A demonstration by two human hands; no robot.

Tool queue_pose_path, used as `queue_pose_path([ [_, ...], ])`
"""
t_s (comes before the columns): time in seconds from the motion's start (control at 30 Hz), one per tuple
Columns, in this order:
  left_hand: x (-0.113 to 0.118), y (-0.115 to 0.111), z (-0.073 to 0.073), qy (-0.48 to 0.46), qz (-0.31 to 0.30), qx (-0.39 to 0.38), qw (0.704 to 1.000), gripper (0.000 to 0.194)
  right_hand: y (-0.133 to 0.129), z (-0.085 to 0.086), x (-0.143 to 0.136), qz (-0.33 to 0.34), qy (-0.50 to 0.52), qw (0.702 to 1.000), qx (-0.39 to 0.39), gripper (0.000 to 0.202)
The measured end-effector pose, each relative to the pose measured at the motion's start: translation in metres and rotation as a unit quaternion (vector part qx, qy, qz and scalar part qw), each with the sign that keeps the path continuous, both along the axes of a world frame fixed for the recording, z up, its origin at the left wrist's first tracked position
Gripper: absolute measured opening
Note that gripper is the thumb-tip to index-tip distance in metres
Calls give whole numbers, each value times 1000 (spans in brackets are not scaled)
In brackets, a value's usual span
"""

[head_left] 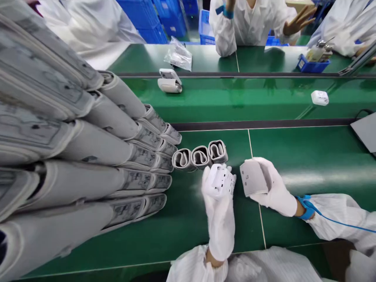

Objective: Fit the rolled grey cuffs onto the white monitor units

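My left hand [219, 223], in a white glove, is closed around a small white plastic housing [219, 181] whose slotted face points up. To its right, my right hand [276, 188], also gloved, grips a grey rolled cuff [253, 178] with small holes in its near face. The housing and this cuff are apart, both just above the green table [293, 149]. Several grey rolled cuffs stand on end in a short row just beyond my left hand, the nearest-right one [217, 152] showing its coiled inside. A blue band with a cord circles my right wrist.
A tall stack of grey cuffs [88, 145] fills the left side. Across the green conveyor [235, 98] lie a cuffed white device [170, 85] and a white housing [319, 98]. Beyond are a plastic bag [179, 55], a blue tray with bottles [313, 62] and co-workers in white coats.
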State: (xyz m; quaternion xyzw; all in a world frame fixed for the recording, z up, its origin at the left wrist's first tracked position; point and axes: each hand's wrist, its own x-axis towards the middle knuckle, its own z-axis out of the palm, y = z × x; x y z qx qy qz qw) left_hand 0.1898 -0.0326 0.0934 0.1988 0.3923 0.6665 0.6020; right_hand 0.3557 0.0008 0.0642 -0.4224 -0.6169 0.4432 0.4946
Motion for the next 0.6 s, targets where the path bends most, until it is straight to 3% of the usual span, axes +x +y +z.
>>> queue_pose_path([
  [0.13, 5, -15, -19, 131, 6, 74, 989, 76, -13, 5, -11, 25, 36, 999, 2, 89],
  [0.23, 6, -22, -27, 208, -20, 120, 971, 70, -22, 7, -13, 40, 44, 998, -17, 100],
  [0.47, 4, -22, -33, 295, -25, 155, 943, 83, -26, 9, -11, 29, -1, 1000, 11, 100],
  [0.6, 4, -22, -30, 300, -46, 158, 940, 80, -26, 9, -8, 19, -10, 999, 26, 102],
])
